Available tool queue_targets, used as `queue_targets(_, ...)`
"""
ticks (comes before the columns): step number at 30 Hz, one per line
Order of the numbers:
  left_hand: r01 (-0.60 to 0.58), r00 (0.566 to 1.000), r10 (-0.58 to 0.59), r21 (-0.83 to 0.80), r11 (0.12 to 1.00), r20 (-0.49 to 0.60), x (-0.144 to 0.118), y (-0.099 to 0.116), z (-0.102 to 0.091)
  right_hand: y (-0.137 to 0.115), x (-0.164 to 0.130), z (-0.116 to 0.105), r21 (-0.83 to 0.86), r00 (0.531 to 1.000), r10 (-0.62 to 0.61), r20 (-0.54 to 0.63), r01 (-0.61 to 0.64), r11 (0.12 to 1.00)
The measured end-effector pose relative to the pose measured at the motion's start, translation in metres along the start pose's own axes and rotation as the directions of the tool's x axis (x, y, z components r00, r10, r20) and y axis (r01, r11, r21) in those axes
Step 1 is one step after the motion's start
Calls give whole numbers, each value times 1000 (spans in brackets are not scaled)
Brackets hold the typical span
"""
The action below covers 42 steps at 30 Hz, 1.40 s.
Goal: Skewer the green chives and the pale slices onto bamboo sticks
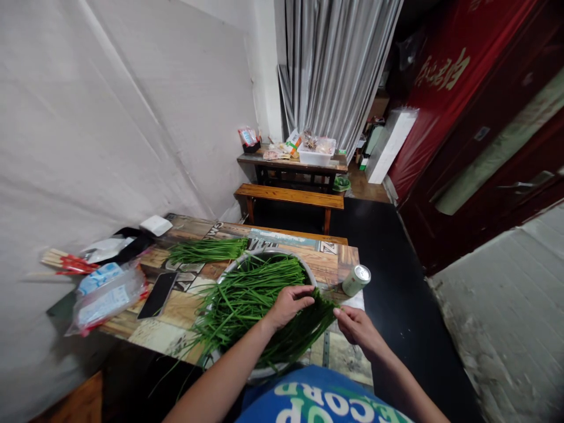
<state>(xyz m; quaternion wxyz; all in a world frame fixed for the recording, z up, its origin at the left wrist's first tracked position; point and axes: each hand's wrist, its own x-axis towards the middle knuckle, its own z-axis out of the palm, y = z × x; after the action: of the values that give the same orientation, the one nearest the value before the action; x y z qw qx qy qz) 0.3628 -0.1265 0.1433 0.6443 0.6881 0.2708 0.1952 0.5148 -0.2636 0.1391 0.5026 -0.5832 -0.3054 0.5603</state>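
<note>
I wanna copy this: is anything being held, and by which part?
The right hand pinches green stalks by their ends; whether the left hand holds any can't be told.

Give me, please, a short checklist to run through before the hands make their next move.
1. Right hand pinching the ends of some green stalks: ok.
2. Left hand gripping stalks: cannot tell; it is over them, its underside hidden.
3. All stalks inside the bowl: not ok; many overhang its left rim.
4. Can upright on the table: ok, near the right edge.
5. Phone clear of the stalks: ok, lying left of the bowl.
</note>
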Motion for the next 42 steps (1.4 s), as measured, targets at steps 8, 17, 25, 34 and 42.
queue_targets(8,25,1000,-26,36,999,13,4,20,-15,-25,-8,-1,-332,965,-244,98,263,906)
queue_targets(17,12,975,-9,-11,1000,223,1,33,-17,-23,-13,-2,-590,912,-393,115,381,712)
queue_targets(25,73,947,8,-243,967,320,-4,31,-18,-28,-12,11,-430,933,-346,100,354,831)
queue_targets(34,410,673,-225,-102,906,704,-11,8,-40,-54,-2,-11,72,958,-276,-82,282,957)
queue_targets(42,437,772,-294,-135,889,563,-33,9,-69,-37,6,-12,-3,965,-261,-4,261,965)
